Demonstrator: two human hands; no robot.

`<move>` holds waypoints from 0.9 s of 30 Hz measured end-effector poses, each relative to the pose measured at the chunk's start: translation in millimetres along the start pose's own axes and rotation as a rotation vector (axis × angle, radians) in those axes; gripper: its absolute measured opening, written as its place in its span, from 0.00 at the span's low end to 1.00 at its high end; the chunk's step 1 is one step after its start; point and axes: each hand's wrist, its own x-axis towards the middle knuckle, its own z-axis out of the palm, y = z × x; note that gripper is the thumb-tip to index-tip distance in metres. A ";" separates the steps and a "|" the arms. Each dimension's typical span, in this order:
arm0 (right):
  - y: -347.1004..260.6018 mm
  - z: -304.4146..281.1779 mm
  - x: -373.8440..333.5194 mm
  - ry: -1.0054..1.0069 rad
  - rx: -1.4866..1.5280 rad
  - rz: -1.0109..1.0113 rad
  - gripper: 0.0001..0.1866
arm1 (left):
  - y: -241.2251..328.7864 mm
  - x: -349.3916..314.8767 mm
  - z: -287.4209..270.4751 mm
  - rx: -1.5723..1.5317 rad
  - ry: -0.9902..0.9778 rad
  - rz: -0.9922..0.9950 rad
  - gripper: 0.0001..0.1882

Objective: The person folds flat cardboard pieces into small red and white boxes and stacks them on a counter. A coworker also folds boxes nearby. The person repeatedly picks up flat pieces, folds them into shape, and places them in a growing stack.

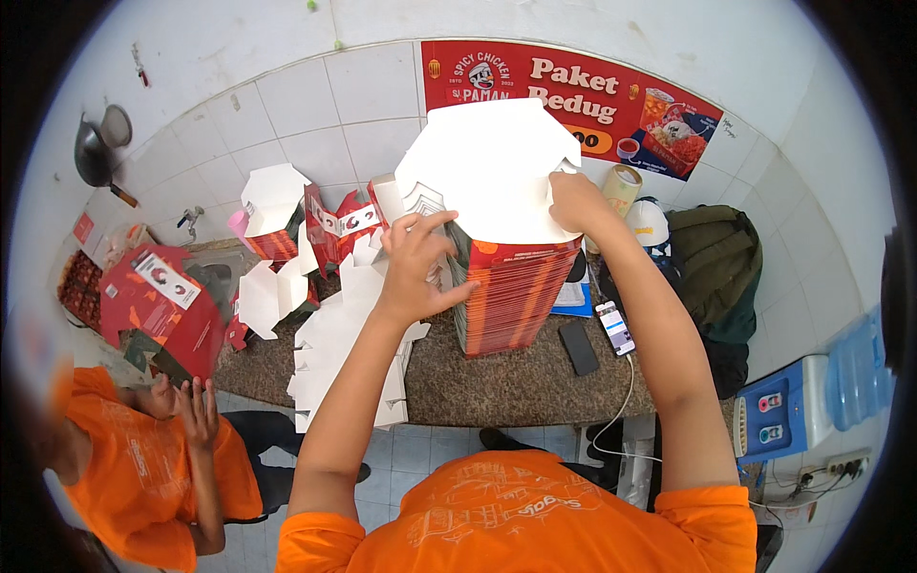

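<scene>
In front of me on the counter stands a tall stack of flat box blanks (pixel 516 296), red and orange on its front. The white inner face of the top box blank (pixel 497 162) shows. My right hand (pixel 578 205) is closed at that blank's right edge, fingers curled in by its notch. At the stack's left side my left hand (pixel 418 267) has its fingers spread, the thumb reaching toward the front face. White unfolded blanks (pixel 349 349) lie to the left of the stack. Beyond them are part-folded red and white boxes (pixel 272 296).
At the left a co-worker in an orange shirt (pixel 162 468) has hands raised beside a red box blank (pixel 164 306). A black phone (pixel 578 348) and a charging phone (pixel 615 328) lie right of the stack, near a dark green backpack (pixel 716 258). A water dispenser (pixel 778 411) stands farther right.
</scene>
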 end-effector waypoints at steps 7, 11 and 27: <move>-4.8 -9.4 -6.0 -0.008 -0.048 -0.064 0.22 | 8.2 -4.8 -3.3 -0.008 0.010 -0.041 0.30; -1.8 -6.7 -1.6 -0.018 -0.005 -0.054 0.29 | 6.5 -7.1 -2.3 -0.045 0.040 0.003 0.27; 15.0 3.4 -6.9 0.055 0.031 -0.131 0.37 | 17.4 -13.1 2.2 -0.019 0.025 -0.040 0.18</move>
